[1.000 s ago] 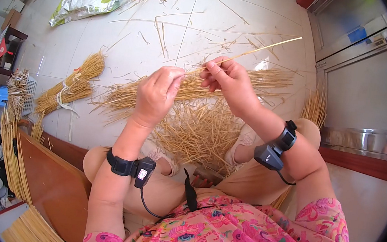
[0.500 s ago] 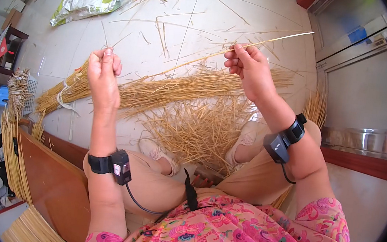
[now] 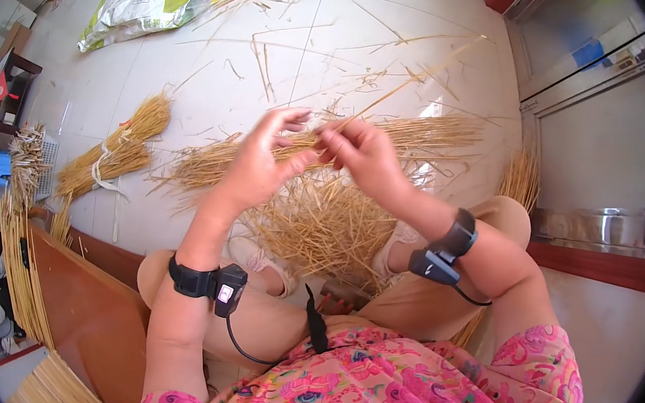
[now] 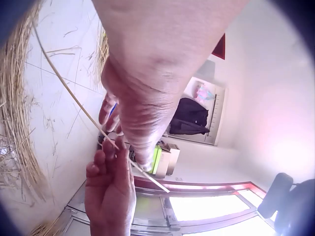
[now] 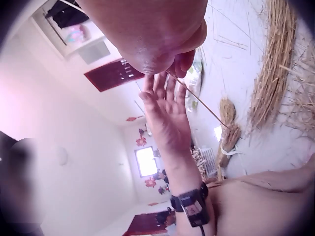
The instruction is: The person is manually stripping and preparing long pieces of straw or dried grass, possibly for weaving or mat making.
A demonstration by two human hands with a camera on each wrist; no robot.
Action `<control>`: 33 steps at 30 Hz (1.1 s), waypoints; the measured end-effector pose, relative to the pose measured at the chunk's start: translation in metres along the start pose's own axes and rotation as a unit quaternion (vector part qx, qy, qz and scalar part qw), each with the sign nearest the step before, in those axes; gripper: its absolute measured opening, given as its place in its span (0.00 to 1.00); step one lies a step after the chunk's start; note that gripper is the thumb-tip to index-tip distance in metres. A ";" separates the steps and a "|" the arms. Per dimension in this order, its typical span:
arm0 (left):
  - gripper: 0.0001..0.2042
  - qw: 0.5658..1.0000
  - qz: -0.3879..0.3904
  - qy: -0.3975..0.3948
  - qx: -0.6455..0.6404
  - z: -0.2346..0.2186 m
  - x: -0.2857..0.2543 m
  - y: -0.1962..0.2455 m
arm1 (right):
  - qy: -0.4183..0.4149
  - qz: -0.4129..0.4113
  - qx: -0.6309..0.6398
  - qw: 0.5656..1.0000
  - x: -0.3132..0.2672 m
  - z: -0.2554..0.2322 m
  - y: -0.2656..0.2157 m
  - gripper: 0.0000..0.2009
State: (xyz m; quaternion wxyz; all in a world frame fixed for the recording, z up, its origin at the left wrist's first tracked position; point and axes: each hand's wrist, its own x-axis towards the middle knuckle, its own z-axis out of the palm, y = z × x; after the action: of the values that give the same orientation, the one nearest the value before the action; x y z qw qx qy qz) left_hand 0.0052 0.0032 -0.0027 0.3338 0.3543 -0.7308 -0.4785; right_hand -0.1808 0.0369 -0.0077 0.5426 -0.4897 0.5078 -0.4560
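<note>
A long, thin straw (image 4: 73, 95) runs through the fingers of my right hand (image 3: 361, 148), whose thumb and fingertips pinch it. In the right wrist view the straw (image 5: 203, 104) slants down past the other palm. My left hand (image 3: 257, 153) is held close beside the right, its fingers spread and slightly bent, thumb apart, palm toward the straw. The left palm (image 5: 170, 120) shows bare in the right wrist view. Below both hands lie a long bundle of straw (image 3: 206, 161) and a heap of short straw pieces (image 3: 327, 230) between the feet.
A tied straw bundle (image 3: 106, 159) lies at the left, near a brown wooden board (image 3: 92, 278). Farther off is a white and green bag (image 3: 141, 6) beside more straw. Loose stalks litter the tiled floor. A glass door (image 3: 605, 131) stands at the right.
The left hand swung out left, away from the right, then came back beside it with fingers loosened. The right hand rose rightward with the straw, then moved back down toward the middle.
</note>
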 end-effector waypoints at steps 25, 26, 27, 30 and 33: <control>0.14 0.881 -0.158 -0.010 -0.447 -0.085 -0.023 0.042 | -0.289 -0.056 -0.310 0.904 -0.011 0.006 0.030 0.18; 0.14 0.893 -0.170 -0.025 -0.417 -0.078 -0.023 0.043 | -0.273 -0.032 -0.259 0.926 -0.001 0.003 0.021 0.20; 0.13 0.904 -0.181 -0.040 -0.386 -0.069 -0.023 0.043 | -0.258 0.026 -0.144 0.955 0.007 -0.001 0.007 0.20; 0.15 0.933 -0.189 -0.120 -0.281 -0.036 -0.023 0.032 | -0.149 0.091 0.112 0.978 0.021 -0.017 -0.019 0.19; 0.16 0.930 -0.193 -0.188 -0.249 -0.014 -0.025 0.034 | -0.076 0.065 0.238 0.966 0.028 -0.030 -0.023 0.18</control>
State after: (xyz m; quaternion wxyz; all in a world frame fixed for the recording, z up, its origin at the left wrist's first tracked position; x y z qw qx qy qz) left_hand 0.0233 0.0269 0.0296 0.1691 0.2973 -0.5548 -0.7584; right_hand -0.2082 0.0044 0.0117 0.7091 -0.3455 0.3723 -0.4890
